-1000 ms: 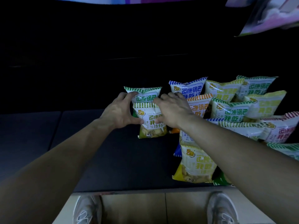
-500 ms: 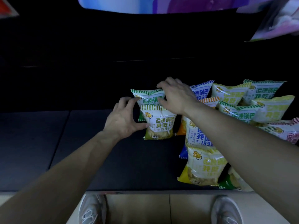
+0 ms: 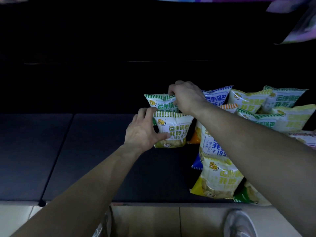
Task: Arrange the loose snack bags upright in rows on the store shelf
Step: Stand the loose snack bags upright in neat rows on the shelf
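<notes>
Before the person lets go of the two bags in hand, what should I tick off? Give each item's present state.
1. Grip of the right hand on the white snack bag with the green striped top: it pinches the top edge, ok.
2. Hold of the left hand on the white snack bag with the yellow-green striped top: thumb lies across its front, ok.
3. Front bag upright on the dark shelf: ok.
4. Rear bag standing on its base: cannot tell, as the front bag hides its base.
5. Rear bag straight behind the front one: not ok, it sits slightly to the left.
</notes>
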`<act>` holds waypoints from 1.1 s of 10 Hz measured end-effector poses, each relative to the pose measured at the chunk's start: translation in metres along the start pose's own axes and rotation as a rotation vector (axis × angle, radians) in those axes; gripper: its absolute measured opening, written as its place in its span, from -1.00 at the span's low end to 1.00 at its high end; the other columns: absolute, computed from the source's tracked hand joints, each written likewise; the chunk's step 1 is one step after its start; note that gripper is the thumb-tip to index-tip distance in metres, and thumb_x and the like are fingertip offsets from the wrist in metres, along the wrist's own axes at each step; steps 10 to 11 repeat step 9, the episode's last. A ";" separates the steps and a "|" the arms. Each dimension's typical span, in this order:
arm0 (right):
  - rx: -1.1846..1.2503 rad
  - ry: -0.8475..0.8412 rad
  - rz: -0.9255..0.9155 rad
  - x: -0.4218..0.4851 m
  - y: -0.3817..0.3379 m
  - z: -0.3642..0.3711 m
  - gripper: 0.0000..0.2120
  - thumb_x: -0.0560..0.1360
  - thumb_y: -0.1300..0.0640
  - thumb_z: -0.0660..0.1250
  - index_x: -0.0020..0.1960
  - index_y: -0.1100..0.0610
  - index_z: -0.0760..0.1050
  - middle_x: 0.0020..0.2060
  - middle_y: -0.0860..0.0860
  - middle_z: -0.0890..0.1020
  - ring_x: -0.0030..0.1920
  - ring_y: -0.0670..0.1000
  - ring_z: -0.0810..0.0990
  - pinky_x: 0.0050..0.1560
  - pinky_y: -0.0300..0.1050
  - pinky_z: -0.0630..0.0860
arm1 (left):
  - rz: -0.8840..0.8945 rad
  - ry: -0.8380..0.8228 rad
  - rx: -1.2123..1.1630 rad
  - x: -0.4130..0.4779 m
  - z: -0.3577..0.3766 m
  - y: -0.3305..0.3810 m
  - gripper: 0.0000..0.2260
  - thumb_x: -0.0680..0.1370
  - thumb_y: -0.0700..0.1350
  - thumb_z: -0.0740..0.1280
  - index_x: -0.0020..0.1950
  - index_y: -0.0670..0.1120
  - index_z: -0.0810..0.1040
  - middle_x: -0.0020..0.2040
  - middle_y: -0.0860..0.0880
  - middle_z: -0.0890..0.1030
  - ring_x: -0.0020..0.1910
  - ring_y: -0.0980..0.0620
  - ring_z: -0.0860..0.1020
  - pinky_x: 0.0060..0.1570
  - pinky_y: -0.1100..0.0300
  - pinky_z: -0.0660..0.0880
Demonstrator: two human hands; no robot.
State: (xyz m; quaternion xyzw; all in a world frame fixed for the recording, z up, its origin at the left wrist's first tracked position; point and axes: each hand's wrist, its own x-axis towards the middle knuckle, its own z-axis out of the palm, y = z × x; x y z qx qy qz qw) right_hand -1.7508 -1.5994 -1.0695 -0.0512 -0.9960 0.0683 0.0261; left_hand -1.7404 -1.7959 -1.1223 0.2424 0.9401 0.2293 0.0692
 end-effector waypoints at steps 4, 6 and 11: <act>-0.115 0.009 0.026 -0.009 0.024 0.001 -0.59 0.45 0.25 0.39 0.25 -0.04 0.53 0.16 0.02 0.57 0.17 0.13 0.47 0.05 0.00 0.38 | -0.022 0.020 -0.001 0.008 0.003 0.004 -0.17 0.28 0.28 0.53 0.39 0.13 0.17 0.29 0.03 0.37 0.26 -0.01 0.40 0.07 0.04 0.48; -0.075 -0.003 0.036 -0.018 0.027 -0.007 -0.56 0.49 0.06 0.35 0.37 -0.04 0.45 0.26 0.03 0.51 0.26 0.14 0.39 0.17 0.06 0.36 | -0.011 -0.037 0.045 0.011 -0.007 0.014 -0.09 0.28 0.27 0.53 0.47 0.11 0.11 0.36 0.02 0.33 0.32 -0.03 0.35 0.15 0.01 0.45; -0.070 -0.212 0.220 -0.078 0.061 -0.093 -0.43 0.44 -0.13 0.37 0.42 -0.06 0.38 0.34 0.09 0.39 0.32 0.19 0.39 0.20 0.05 0.44 | 0.011 -0.034 0.232 -0.010 -0.074 0.061 -0.17 0.38 0.33 0.41 0.52 0.03 0.18 0.42 -0.06 0.30 0.35 -0.12 0.31 0.22 -0.05 0.42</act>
